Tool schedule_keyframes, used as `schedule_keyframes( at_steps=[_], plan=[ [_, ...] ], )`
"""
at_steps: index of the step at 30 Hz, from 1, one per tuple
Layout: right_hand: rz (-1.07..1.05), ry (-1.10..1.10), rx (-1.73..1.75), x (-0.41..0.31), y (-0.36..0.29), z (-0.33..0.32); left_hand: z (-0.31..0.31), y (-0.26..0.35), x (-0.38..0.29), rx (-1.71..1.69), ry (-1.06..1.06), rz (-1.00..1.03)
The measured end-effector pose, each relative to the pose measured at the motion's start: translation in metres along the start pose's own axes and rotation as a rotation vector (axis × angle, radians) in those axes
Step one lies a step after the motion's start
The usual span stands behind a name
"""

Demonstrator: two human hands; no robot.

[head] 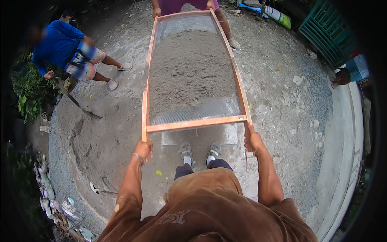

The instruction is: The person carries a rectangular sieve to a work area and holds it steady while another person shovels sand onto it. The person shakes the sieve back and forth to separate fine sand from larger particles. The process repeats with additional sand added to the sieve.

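A wooden-framed sand sieve (196, 123) stretches away in front of me, held above the ground. Grey sand (193, 66) covers most of its mesh; bare wire mesh (211, 108) shows at the near end and at the far end. My left hand (143, 149) grips the left handle end of the frame. Around the right handle end my right hand (254, 140) is closed. At the far end, another person's two hands (157, 12) hold the frame's corners. Under the near crossbar, a pale flat sheet (232, 136) lies partly hidden beyond my feet.
To the left, a person in a blue top (59, 42) holds a shovel (75, 101) at a heap of sand (99, 142). Another tool (95, 188) lies by the heap. A green metal gate (326, 33), a concrete ledge (341, 145) and a person's leg (341, 78) are on the right.
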State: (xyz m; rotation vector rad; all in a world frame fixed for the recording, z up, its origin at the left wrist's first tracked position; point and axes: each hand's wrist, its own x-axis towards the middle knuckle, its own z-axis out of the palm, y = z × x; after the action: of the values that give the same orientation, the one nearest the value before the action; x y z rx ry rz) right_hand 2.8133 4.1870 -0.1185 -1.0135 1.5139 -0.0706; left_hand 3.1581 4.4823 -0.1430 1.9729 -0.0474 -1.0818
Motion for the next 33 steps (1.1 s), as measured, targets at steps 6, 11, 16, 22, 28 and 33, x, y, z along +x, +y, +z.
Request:
schedule_keyframes(
  at_steps=[6,11,16,22,28,33],
  plan=[
    [-0.080,-0.012,0.024,0.030,0.015,0.005,0.007,-0.032,0.023,-0.046,-0.005,0.075],
    [0.075,-0.028,0.030,0.070,0.037,0.008,0.011,-0.040,0.049,0.031,-0.013,-0.067],
    [0.077,-0.020,0.055,0.088,0.044,0.014,0.023,-0.064,0.070,0.017,0.075,0.048],
    [0.172,-0.020,0.018,0.072,0.038,0.008,0.026,-0.061,0.052,0.036,0.069,-0.008],
    [-0.014,-0.031,0.069,0.086,0.028,0.008,0.015,-0.034,0.076,0.027,-0.002,0.106],
    [0.231,-0.033,-0.018,0.103,0.050,0.003,0.020,-0.084,0.089,0.102,-0.060,-0.205]
  ],
)
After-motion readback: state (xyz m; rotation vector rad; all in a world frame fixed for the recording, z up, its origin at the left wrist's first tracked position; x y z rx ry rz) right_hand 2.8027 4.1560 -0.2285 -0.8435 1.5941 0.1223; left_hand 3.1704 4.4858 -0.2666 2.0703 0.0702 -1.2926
